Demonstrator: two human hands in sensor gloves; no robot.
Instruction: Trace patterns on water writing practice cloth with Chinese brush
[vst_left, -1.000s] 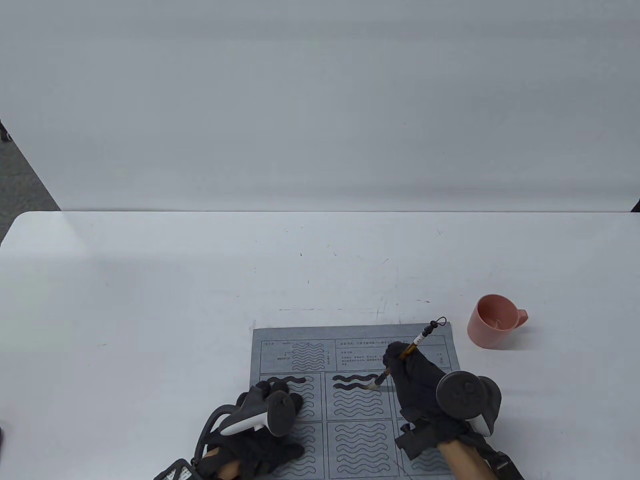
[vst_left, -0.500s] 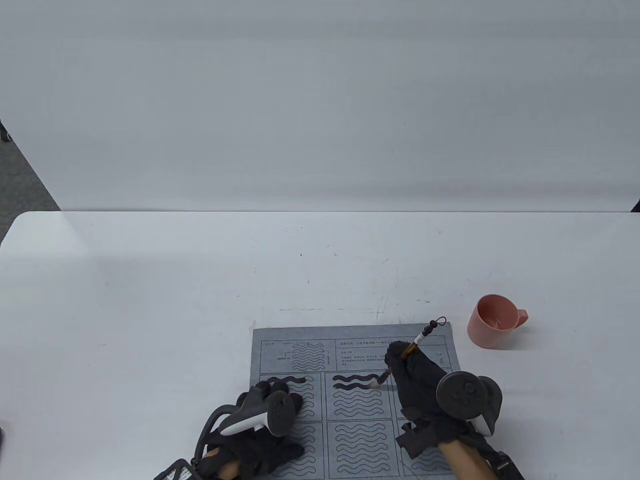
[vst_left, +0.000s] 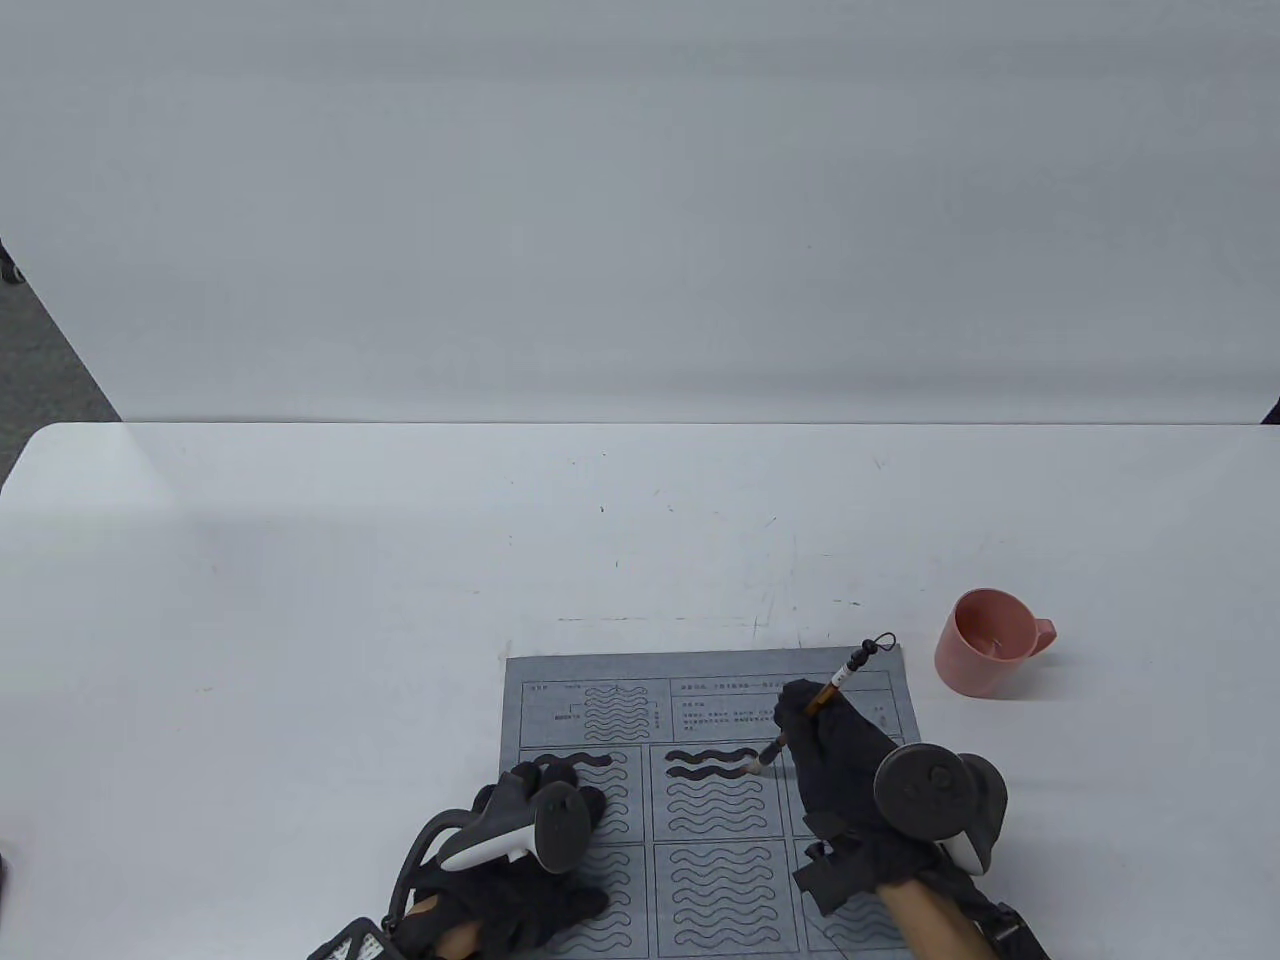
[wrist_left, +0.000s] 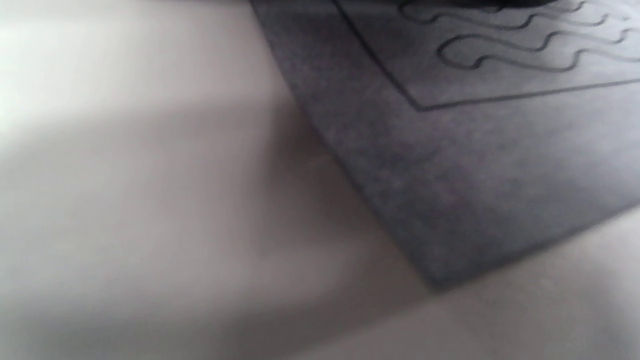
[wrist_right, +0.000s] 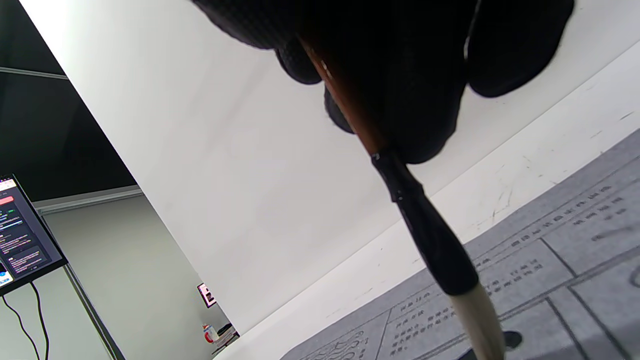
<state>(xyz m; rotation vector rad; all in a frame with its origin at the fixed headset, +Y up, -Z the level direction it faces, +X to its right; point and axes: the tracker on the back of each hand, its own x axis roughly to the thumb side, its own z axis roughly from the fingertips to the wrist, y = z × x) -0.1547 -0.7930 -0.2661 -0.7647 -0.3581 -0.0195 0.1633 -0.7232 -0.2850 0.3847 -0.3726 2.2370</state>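
The grey practice cloth (vst_left: 700, 700) lies flat on the white surface (vst_left: 400, 560) near its front edge, printed with boxes of outlined wavy lines. The right hand (vst_left: 835, 755) grips the brush (vst_left: 812, 705) with its gloved fingers (wrist_right: 425, 100) wrapped around the brown shaft, the handle end with its cord loop tilting up and away toward the far right. The pale bristle tip touches the cloth at the right end of the 2nd wave in the middle box of the upper row. In that box the top wave and the 2nd wave show as dark filled strokes; the waves below them are only outlines. The top wave in the left box is also dark.

The left hand (vst_left: 520, 860) rests palm-down on the cloth's front left part, fingers spread flat, holding nothing. The left wrist view shows the cloth's front left corner (wrist_left: 450, 200) lying on the surface.

A pink cup (vst_left: 985, 642) stands on the surface just beyond the cloth's far right corner, apart from it, handle pointing right.
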